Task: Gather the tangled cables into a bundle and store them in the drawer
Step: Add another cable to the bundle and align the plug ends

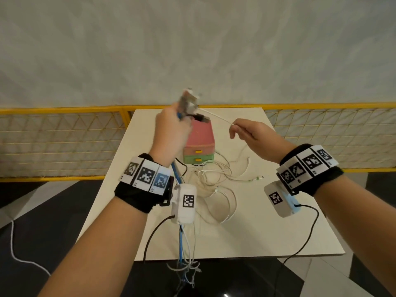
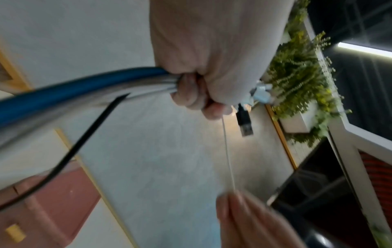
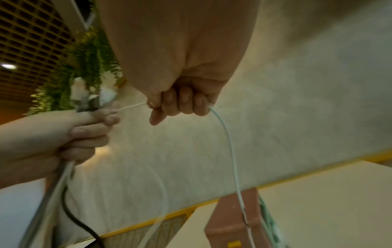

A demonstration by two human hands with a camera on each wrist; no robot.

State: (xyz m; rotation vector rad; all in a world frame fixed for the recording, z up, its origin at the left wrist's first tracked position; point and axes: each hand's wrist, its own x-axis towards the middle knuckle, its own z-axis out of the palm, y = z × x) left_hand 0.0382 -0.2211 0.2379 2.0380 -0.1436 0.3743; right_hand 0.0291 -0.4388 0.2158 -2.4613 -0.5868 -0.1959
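- Left hand (image 1: 171, 129) raised above the drawer box (image 1: 198, 144), fingers (image 2: 191, 94) clamped round a bunch of cables (image 1: 179, 174): one blue (image 2: 63, 90), several grey/white, one black (image 2: 70, 151).
- Plug ends stick out of the top of that fist; a black USB plug (image 2: 245, 124) hangs just beside the fingers.
- The held bunch trails down from the left hand, past the near side of the drawer box and over the near edge of the surface (image 1: 278, 232).
- Right hand (image 1: 250, 133) up and to the right of the drawer box, fingers curled, pinching one thin white cable (image 1: 216, 116).
- That white cable runs taut between the two hands; past the right hand it drops toward the drawer box.
- Loose tangle of white cables (image 1: 216, 181) lies on the surface, just in front of the drawer box, partly touching its base.
- Drawer box: pink upper drawer, green lower drawer, yellow handles; both look closed.
- Yellow mesh fence (image 1: 64, 142) behind the surface.
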